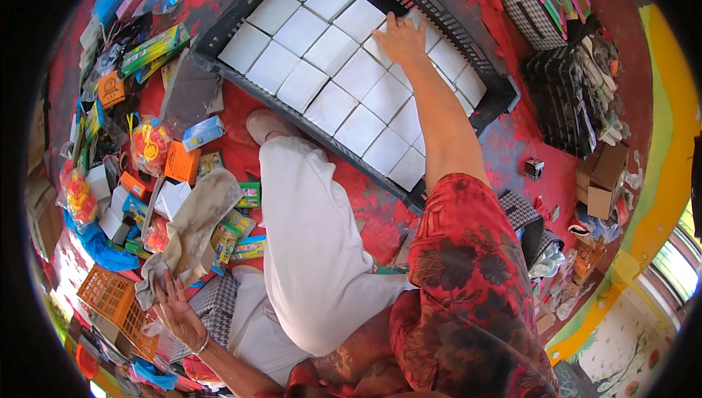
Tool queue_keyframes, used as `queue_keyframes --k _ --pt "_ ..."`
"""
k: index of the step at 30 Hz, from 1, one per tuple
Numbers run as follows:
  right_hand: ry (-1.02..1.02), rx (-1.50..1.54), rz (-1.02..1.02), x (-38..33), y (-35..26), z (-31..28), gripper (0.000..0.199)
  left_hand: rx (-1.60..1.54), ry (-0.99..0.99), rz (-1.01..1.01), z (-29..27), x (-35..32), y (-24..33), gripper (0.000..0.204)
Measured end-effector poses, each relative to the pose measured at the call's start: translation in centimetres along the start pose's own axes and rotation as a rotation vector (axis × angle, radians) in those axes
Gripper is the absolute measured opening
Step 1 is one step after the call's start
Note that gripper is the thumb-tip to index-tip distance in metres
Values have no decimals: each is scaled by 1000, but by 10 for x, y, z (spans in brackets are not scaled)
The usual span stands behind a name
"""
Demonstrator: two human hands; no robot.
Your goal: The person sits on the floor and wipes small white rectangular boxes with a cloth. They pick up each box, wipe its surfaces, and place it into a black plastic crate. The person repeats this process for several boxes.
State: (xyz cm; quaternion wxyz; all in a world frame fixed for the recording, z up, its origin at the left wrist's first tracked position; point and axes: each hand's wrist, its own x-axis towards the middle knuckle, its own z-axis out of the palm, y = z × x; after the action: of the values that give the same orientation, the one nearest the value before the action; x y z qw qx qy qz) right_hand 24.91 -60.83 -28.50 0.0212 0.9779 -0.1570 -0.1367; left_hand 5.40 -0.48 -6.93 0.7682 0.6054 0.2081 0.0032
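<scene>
A black plastic crate (pixel 504 95) holds rows of white square boxes (pixel 330 50). My right hand (pixel 402 38) reaches to the crate's far right part. Its fingers are spread and rest on the box tops there, and the hand and forearm hide some of the boxes. At lower left is my left hand (pixel 178 314), its fingers apart at the lower end of a stained grey-beige cloth (pixel 197 215). The fingertips overlap the cloth; whether they press on it I cannot tell. The cloth lies over a pile of small coloured packages.
Left of my bent leg (pixel 307 237) lie small boxes, bagged toys (pixel 150 146) and an orange basket (pixel 106 292). At right stand a checkered bin (pixel 530 14) with coloured packs, a dark crate (pixel 559 98) and an open cardboard box (pixel 603 175). The floor is red with worn patches.
</scene>
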Motion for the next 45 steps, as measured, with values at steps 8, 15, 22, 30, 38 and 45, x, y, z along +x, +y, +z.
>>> queue_keyframes --k 8,15,22,30,38,45 --pt "43 -166 -9 4 13 14 68 -58 -24 -7 -13 -2 -1 58" --pt "193 -89 -85 10 0 -12 43 -319 281 204 -49 -29 29 45" --pt "37 614 -615 3 -149 -111 38 -354 586 334 -39 -61 69 47" --pt "-321 409 -1321 -127 -425 -121 67 -555 161 616 -73 -103 120 51" --pt "-497 -24 -1149 -195 -531 -20 123 -602 777 447 -67 -118 94 61" --pt "-894 862 -734 -145 -490 -78 70 -838 -287 488 -76 -111 100 66"
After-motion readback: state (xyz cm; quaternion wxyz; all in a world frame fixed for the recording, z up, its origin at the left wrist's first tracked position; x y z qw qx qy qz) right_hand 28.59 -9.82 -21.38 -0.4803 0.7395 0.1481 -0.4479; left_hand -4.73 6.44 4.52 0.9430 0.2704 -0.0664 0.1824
